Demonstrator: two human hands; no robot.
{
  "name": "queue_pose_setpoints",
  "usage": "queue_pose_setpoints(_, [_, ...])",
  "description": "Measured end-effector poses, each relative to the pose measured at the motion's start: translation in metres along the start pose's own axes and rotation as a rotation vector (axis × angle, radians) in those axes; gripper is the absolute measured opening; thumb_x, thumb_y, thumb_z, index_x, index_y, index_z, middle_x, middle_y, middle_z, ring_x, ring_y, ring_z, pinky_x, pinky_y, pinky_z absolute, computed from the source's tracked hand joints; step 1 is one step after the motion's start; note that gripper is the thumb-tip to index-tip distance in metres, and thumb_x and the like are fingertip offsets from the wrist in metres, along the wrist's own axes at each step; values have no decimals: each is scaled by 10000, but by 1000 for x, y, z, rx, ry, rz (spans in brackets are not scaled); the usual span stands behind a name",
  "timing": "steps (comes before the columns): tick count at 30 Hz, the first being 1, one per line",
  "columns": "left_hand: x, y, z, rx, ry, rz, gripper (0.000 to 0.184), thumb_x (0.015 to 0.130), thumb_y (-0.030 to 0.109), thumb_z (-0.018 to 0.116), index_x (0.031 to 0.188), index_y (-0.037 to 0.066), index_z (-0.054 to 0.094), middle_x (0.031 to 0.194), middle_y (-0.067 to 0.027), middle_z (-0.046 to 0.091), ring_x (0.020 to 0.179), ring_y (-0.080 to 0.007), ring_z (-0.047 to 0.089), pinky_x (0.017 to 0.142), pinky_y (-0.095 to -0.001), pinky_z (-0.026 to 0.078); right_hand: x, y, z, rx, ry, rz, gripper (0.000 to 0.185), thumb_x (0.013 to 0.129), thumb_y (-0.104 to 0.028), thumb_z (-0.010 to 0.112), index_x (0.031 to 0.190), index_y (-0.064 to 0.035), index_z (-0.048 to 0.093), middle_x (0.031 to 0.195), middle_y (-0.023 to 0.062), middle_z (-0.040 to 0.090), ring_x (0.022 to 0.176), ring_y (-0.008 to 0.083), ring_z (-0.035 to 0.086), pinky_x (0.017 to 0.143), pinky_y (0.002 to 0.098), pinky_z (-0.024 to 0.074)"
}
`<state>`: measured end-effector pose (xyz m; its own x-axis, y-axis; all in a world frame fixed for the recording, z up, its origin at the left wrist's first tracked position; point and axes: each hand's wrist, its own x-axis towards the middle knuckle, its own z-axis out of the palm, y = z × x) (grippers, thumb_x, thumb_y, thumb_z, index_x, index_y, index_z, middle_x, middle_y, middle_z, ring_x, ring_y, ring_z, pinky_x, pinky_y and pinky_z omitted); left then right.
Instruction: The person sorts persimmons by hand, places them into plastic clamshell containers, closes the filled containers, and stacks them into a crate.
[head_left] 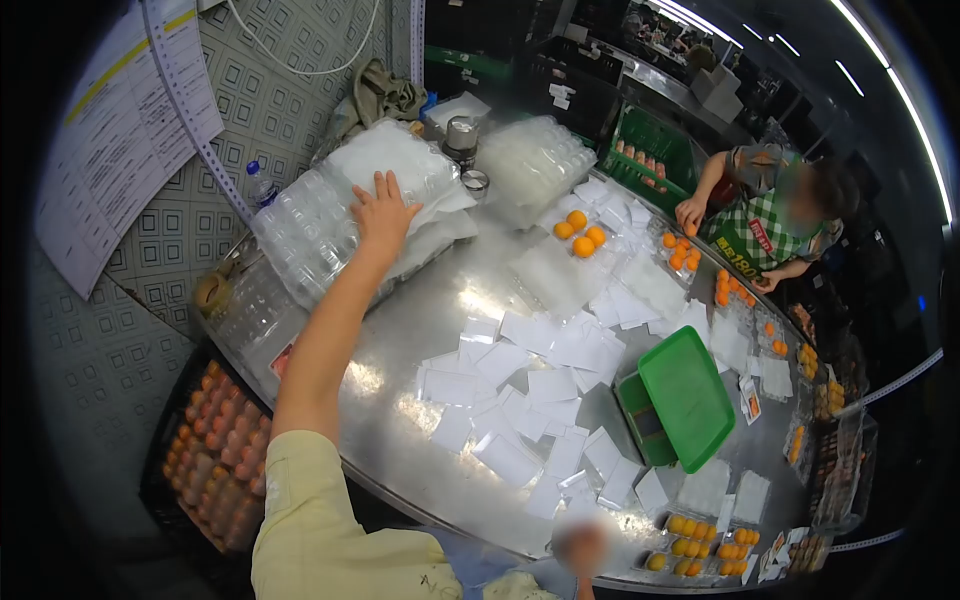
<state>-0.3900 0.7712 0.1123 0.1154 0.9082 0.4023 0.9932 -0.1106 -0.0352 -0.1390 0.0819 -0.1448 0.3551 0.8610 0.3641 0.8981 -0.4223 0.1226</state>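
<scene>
My left hand [383,212] reaches far over the table, fingers spread on the edge of a pile of white padding sheets [385,155]. Beneath and beside them are stacked clear plastic fruit trays [305,235]. At the table's near edge is my right hand [582,548], smeared so that its fingers cannot be made out. White paper cards [520,380] lie scattered between my two hands. Close to my right hand, orange fruits sit in clear trays [690,545].
A green container [640,410] with a green lid [687,398] stands on the metal table [400,345]. Across it, a co-worker [775,220] handles orange fruits [680,252]. A black crate [215,455] of packed fruit is at lower left; a green crate [650,150] stands behind.
</scene>
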Motion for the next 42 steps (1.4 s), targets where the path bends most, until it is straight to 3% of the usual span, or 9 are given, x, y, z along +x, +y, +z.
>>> queue_pose_setpoints(4, [-2, 2, 1, -18, -90, -22, 836, 827, 597, 498, 1436, 81, 250, 1479, -121, 265, 1272, -503, 283, 945, -594, 338, 19, -15, -16, 125, -74, 140, 216, 857, -183, 552, 997, -21, 576, 912, 133, 581, 852, 292, 568, 739, 403, 462])
queue_pose_setpoints(7, [-6, 9, -3, -103, -130, -38, 895, 808, 630, 495, 1459, 99, 184, 1514, -111, 178, 1309, -499, 211, 1009, -597, 254, 39, -21, -39, 716, -214, 653, 292, 791, -264, 648, 979, -49, 589, 880, 90, 594, 794, 247, 575, 726, 373, 454])
queue_pose_setpoints(12, [0, 5, -11, -200, -251, -73, 931, 773, 672, 495, 1467, 140, 176, 1524, -117, 138, 1341, -474, 164, 1041, -608, 187, 38, -23, -23, 593, -38, 681, 190, 724, -254, 675, 794, -93, 604, 681, 55, 558, 616, 234, 548, 594, 376, 445])
queue_pose_setpoints(15, [-13, 3, -12, -106, 199, -27, 801, 788, 643, 506, 1372, 106, 398, 1427, -170, 349, 1329, -408, 249, 1040, -567, 232, 31, -16, -19, 578, -118, 673, 148, 708, -229, 655, 776, -100, 630, 702, 73, 609, 655, 231, 593, 611, 369, 465])
queue_pose_setpoints(18, [-90, 45, -55, -582, 507, 386, 440, 862, 267, 611, 1232, 51, 513, 1255, -166, 498, 1143, -307, 477, 958, -406, 380, 52, -7, -70, 988, -121, 782, 199, 785, -147, 648, 968, -70, 635, 713, 25, 593, 619, 117, 536, 582, 262, 446])
queue_pose_setpoints(23, [-283, 152, -57, -1285, -221, 503, 312, 855, 24, 586, 1164, 38, 541, 1128, -76, 562, 915, -145, 566, 747, -248, 451, 40, 63, -100, 1081, 51, 838, 176, 824, -101, 627, 995, -63, 634, 790, 3, 598, 582, 67, 508, 538, 212, 417])
queue_pose_setpoints(31, [-504, 327, -91, -1387, -1108, 564, 325, 904, 138, 560, 1201, 12, 529, 1061, -114, 609, 916, -156, 591, 766, -262, 499, -45, 249, -126, 491, 329, 1055, 153, 854, -107, 588, 989, -42, 620, 872, 73, 597, 739, 168, 583, 619, 271, 468])
queue_pose_setpoints(35, [-564, 426, -72, -1414, -1373, 258, 381, 922, 183, 544, 1223, -45, 493, 1056, -126, 604, 889, -164, 600, 755, -268, 515, -97, 315, -114, 237, 116, 1052, 249, 877, -192, 566, 1060, -30, 610, 933, 122, 607, 799, 232, 595, 659, 305, 491])
queue_pose_setpoints(42, [-593, 522, -61, -1479, -1338, -146, 329, 913, 260, 566, 1075, -25, 565, 818, -61, 603, 674, -123, 575, 607, -236, 493, -124, 362, -90, 951, -176, 1186, 270, 899, -164, 534, 1102, -3, 609, 817, 86, 651, 682, 130, 603, 606, 269, 488])
